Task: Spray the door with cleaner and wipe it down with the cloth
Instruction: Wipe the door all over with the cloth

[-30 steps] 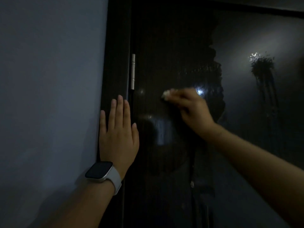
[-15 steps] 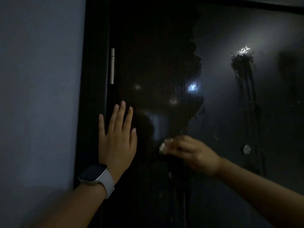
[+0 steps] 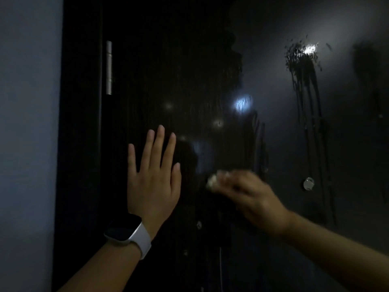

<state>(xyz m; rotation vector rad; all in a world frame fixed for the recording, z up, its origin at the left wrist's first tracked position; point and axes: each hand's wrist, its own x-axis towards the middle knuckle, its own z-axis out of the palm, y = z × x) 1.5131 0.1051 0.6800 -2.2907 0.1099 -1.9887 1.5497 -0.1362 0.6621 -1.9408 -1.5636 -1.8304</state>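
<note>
Right hand [image 3: 250, 197], blurred, fingers curled over the pale cloth [image 3: 212, 180], has swept down the door [image 3: 189, 60] from hinge [image 3: 108, 67] height. Left hand [image 3: 153, 175] stays flat, fingers straight. Spray runs [image 3: 305, 66] far from hinge remain unwiped.

left hand [image 3: 154, 182]: bare, no rings or glove seen
left wrist: smartwatch [image 3: 124, 231], dark rounded-rectangle screen, unlit
watch band [image 3: 142, 239]: white, smooth, wraps the wrist
left forearm: bare, no sleeve in view
right hand [image 3: 250, 199]: bare, motion-blurred, detail unclear
right forearm: bare, no sleeve, nothing on wrist
lighting: dim, fine detail hard to tell
</note>
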